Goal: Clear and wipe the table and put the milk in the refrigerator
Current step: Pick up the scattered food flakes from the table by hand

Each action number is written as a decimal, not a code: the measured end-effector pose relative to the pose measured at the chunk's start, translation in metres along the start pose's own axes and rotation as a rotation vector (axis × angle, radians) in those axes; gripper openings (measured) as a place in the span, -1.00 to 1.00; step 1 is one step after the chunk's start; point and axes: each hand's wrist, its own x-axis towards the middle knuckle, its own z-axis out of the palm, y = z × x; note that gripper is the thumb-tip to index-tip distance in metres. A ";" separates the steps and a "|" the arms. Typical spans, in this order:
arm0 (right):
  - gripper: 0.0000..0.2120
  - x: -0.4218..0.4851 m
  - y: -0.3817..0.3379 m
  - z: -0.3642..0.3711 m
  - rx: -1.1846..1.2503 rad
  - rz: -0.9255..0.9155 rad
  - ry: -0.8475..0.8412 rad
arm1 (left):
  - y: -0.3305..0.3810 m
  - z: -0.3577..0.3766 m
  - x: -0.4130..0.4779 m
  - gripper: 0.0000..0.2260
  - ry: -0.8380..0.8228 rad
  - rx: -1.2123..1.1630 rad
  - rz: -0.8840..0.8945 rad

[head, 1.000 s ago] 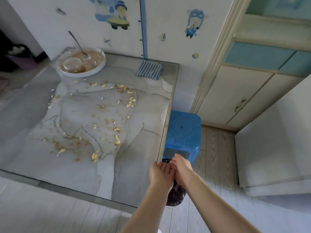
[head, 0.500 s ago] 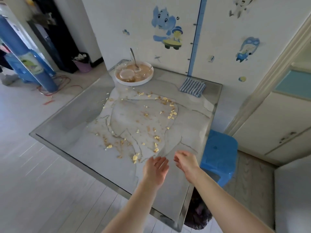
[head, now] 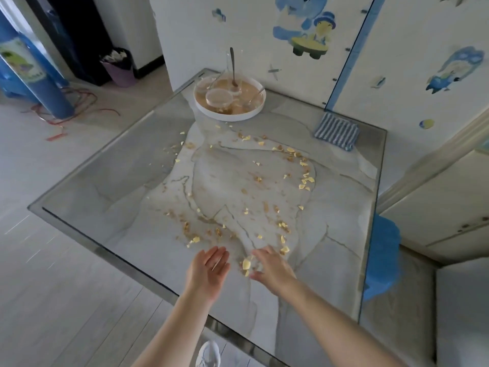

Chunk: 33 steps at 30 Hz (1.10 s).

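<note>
Both hands have come up from beside the blue stool (head: 381, 258) and now work over the near part of the counter (head: 132, 213), and the view has swung left to take in the whole top. The left hand (head: 209, 268) is cupped palm up, fingers apart and holding nothing I can make out. The right hand (head: 272, 268) is palm down with its fingers loosely curled, not clamped on anything; its fingertips (head: 255, 270) sit just beside a pale yellow crumb (head: 246, 264) that lies between the two hands.

That crumb is the thing the coming move turns on: it is left of the right hand and right of the left palm, so a short sweep leftward by the right hand would likely push it into the waiting cup. The right hand is the nearer one.

More scattered crumbs (head: 264, 186) spread in a loose ring across the middle of the counter, far of both hands, with brownish smears among them. At the far edge stands a white dish (head: 248, 114) holding brown liquid, small clear bowls and spoons, and to its right lies a folded striped cloth (head: 336, 131), well apart from the hands. No milk is in view.

The counter top is glossy, grey and marble-veined, and stands against a white wall with cartoon stickers. Pale cupboards stand at right; a purple bin (head: 119, 67) stands on the floor at far left.
</note>
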 end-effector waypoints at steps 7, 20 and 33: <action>-0.60 0.022 -0.017 0.018 -0.124 0.039 -0.005 | 0.020 -0.004 0.029 -0.61 -0.039 0.033 -0.077; -0.95 0.027 -0.018 0.015 0.095 0.219 0.082 | 0.017 -0.001 0.042 -0.62 -0.117 0.141 -0.196; -0.84 0.005 -0.030 -0.028 0.494 0.132 0.355 | -0.017 0.038 0.033 -0.71 -0.203 0.101 -0.322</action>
